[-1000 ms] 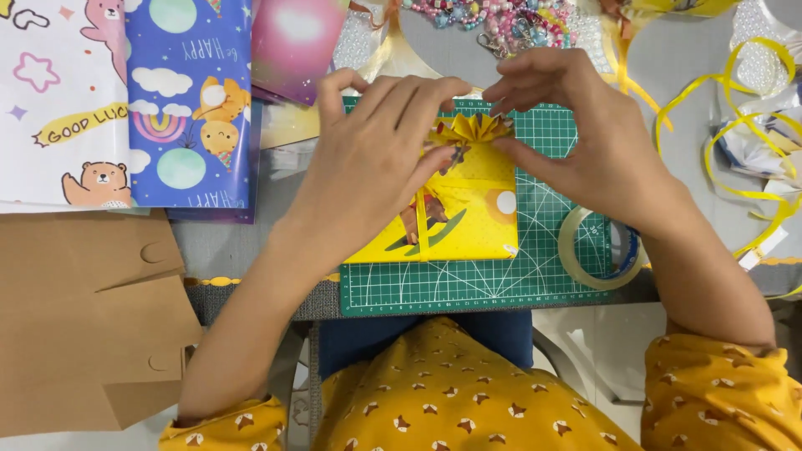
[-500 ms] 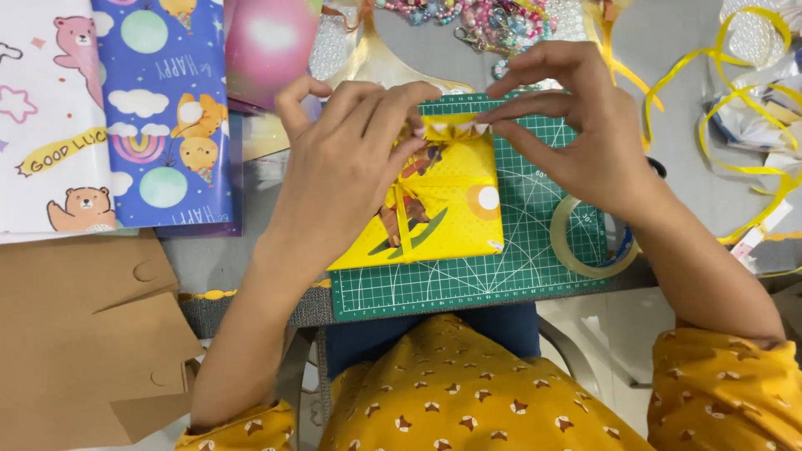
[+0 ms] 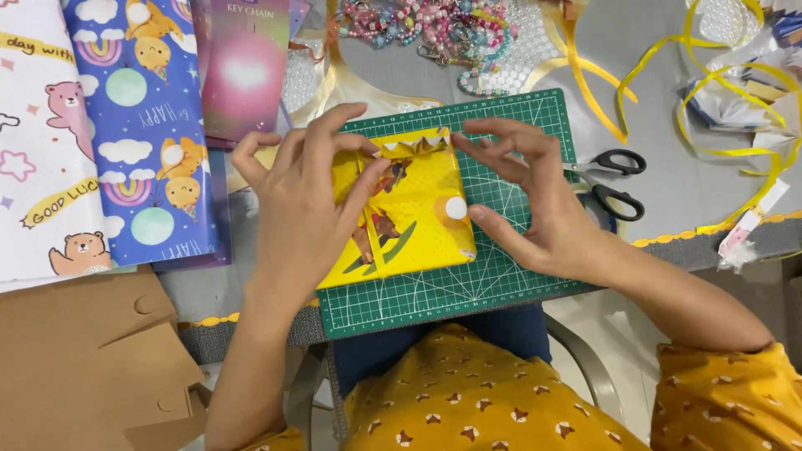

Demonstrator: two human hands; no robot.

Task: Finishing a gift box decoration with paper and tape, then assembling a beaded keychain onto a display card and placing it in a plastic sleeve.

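Yellow-wrapped parcel (image 3: 409,213) (green mat (image 3: 501,284)) — under hands (image 3: 305,200)

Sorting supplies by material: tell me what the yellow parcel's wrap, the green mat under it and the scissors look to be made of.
Yellow parcel: printed paper wrap, slightly glossy; it holds sharp creases and a zigzag-cut edge at the top.
Green mat: looks like flexible plastic or rubber, matte, with a printed white grid.
Scissors: black handles, probably plastic with a smooth sheen; the blades are mostly hidden behind the right hand, so their material cannot be told.

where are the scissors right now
In the head view the black-handled scissors lie on the grey table just right of the green cutting mat, beside the right hand.
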